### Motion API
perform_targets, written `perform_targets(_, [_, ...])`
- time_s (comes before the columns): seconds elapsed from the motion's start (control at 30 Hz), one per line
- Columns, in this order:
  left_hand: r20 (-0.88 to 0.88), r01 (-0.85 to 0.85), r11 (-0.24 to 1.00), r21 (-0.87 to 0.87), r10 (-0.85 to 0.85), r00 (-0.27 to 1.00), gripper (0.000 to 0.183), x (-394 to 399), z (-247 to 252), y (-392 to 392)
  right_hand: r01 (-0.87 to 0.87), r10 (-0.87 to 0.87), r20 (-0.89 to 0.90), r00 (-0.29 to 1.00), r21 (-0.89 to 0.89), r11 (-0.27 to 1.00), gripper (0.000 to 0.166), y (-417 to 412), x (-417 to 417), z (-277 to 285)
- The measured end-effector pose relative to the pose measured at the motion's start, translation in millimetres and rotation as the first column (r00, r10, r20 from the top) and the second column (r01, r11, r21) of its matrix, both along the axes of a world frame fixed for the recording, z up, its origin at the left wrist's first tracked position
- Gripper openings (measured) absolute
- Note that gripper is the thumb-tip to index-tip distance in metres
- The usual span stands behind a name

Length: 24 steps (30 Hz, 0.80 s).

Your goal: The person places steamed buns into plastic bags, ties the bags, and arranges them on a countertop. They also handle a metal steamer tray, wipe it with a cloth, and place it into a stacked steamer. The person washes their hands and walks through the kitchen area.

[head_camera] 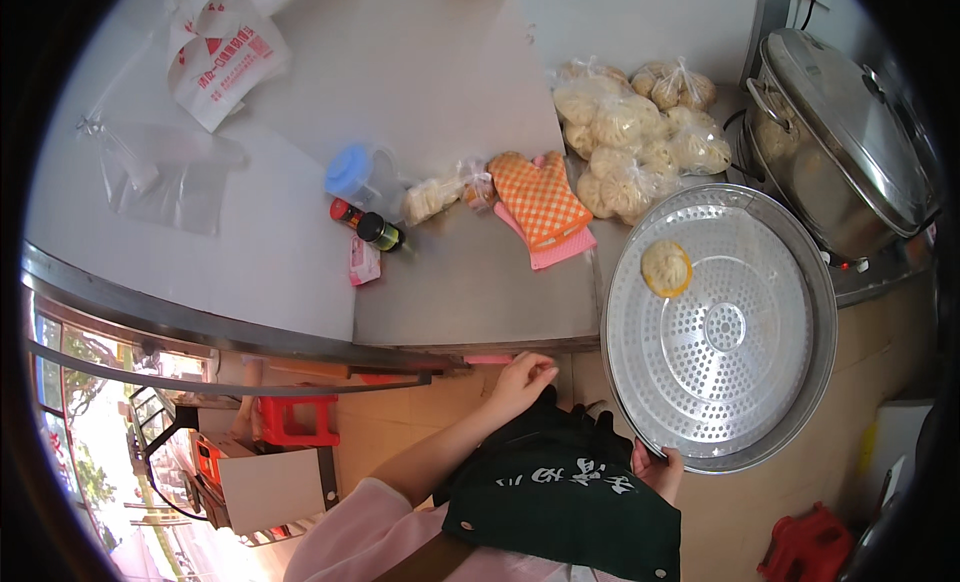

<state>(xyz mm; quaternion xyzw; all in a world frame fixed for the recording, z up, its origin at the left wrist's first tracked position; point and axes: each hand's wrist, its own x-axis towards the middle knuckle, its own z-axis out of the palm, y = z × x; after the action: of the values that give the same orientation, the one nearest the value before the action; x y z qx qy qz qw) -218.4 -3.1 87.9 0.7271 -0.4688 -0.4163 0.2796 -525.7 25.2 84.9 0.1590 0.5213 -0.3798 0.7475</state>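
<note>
My right hand [660,468] grips the near rim of a round metal steamer tray [750,409] with a perforated base. One pleated steamed bun [666,268] with a yellow edge sits in the tray, towards its far left side. The tray is held tilted at the right of the counter's front edge. My left hand [525,379] is just off the front of the steel counter [472,297], fingers loosely curled, holding nothing. Orange checked oven mitts [536,196] lie on the counter over a pink cloth or mitt [562,253].
Clear bags of buns [630,132] are heaped behind the tray. A large lidded steel pot [832,147] stands at right. Left of the mitts are a blue-lidded container [360,177] and small jars [379,232]. Plastic bags [225,57] lie farther left. Red stools [298,419] are on the floor.
</note>
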Motion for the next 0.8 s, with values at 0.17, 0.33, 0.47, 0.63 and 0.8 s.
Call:
perform_targets(0.17, [-0.222,-0.004,0.999,-0.041,-0.005,0.975,0.037,-38.9,-29.1,-46.3,0.136,-0.135,-0.067,0.989,0.01,0.991,0.049,33.1,-15.5,1.4])
perform_targets(0.33, [0.05,0.129,0.985,0.115,-0.136,0.989,0.045,-46.5,-29.7,-93.3,-0.404,0.408,-0.373,0.833,0.092,0.91,0.048,129.5,-89.3,-50.2])
perform_targets(0.47, [0.059,0.211,0.95,0.23,-0.23,0.971,0.036,-27.4,-35.4,-81.9,-0.147,0.193,-0.416,0.888,0.142,0.979,0.043,160.4,-61.0,-6.9])
perform_targets(0.63, [0.136,0.191,0.951,0.243,-0.229,0.964,0.033,6.6,-15.7,-52.2,-0.003,0.056,-0.331,0.942,0.159,0.987,0.042,154.6,-15.5,8.0])
perform_targets(0.8, [0.051,0.184,0.97,0.16,-0.194,0.98,0.035,60.3,-55.2,-36.8,-0.092,0.112,-0.318,0.942,0.078,0.993,0.04,120.9,23.5,11.5])
